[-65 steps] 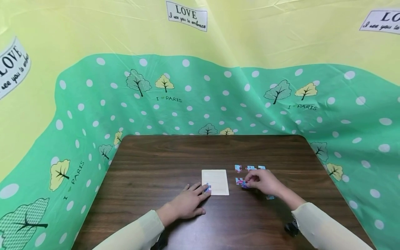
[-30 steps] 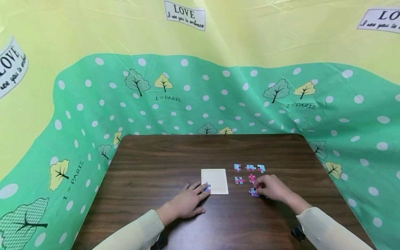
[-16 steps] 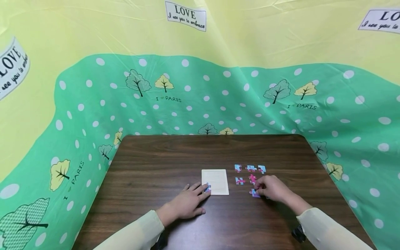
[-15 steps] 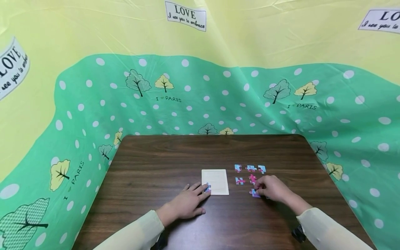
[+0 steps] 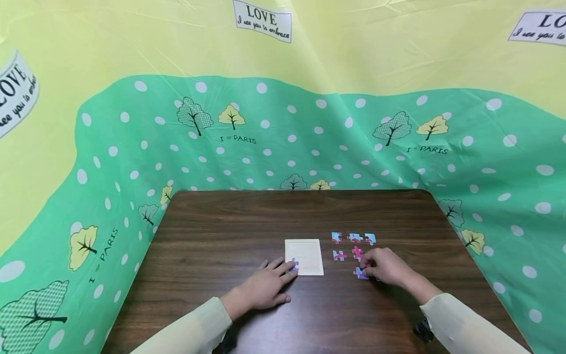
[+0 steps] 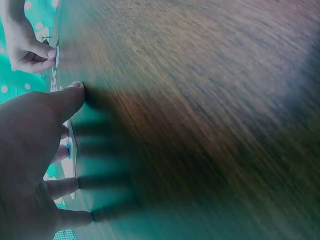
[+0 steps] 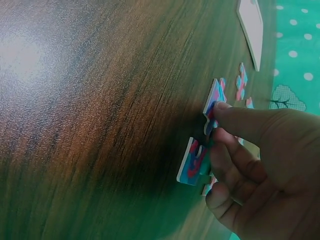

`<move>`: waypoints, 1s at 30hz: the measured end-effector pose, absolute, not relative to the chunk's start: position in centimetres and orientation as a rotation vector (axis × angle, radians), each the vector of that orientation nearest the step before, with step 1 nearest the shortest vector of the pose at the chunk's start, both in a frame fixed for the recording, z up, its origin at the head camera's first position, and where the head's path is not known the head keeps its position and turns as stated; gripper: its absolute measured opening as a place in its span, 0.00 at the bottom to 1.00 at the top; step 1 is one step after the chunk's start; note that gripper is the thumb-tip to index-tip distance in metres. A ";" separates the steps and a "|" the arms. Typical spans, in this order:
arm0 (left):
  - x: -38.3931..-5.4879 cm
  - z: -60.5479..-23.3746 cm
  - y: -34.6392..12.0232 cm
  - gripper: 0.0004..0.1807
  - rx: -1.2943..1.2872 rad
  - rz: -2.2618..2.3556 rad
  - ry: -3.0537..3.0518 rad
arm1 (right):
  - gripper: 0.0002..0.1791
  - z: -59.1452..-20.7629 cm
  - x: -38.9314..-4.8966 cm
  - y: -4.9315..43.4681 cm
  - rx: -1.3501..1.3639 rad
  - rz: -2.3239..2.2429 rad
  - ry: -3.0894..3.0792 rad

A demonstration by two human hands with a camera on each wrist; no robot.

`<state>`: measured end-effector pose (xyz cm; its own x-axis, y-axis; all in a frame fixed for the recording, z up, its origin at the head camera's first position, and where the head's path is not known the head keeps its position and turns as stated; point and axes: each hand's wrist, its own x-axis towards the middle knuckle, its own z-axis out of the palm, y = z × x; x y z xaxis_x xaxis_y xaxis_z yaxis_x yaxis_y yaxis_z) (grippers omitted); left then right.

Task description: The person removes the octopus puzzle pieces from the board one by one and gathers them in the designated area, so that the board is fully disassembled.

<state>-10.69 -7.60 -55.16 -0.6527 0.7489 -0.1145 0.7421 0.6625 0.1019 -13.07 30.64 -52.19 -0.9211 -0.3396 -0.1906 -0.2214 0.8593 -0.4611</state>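
Note:
My right hand (image 5: 384,265) pinches a blue and purple jigsaw puzzle piece (image 5: 360,273) between thumb and fingers, in the nearest row of loose pieces. In the right wrist view this puzzle piece (image 7: 215,96) is at the thumb tip, beside another piece (image 7: 191,162) lying flat. My left hand (image 5: 265,285) is spread, its fingertips resting on a puzzle piece (image 5: 295,264) in the near left corner of a pale tray (image 5: 319,258). A pink piece (image 5: 357,252) lies just beyond my right fingertips.
Farther back lie a row of loose pieces (image 5: 355,237) and, nearer the tray, a blue and pink piece (image 5: 339,255). All are on a dark wooden table (image 5: 221,216). A green and yellow patterned cloth (image 5: 274,142) hangs around it.
Over the first second my right hand carried its puzzle piece rightward and toward me, uncovering the pink piece. Since then it has stayed there. My left hand has kept its place.

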 end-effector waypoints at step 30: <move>-10.7 -55.1 -9.1 0.37 1.206 0.075 2.783 | 0.09 -50.6 -17.2 18.3 -0.639 -0.644 2.746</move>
<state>-10.72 -9.06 -55.14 -0.6792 0.7297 -0.0786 0.7244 0.6838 0.0877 -17.17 18.27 -50.64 -0.8729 -0.4682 -0.1375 -0.3583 0.8062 -0.4708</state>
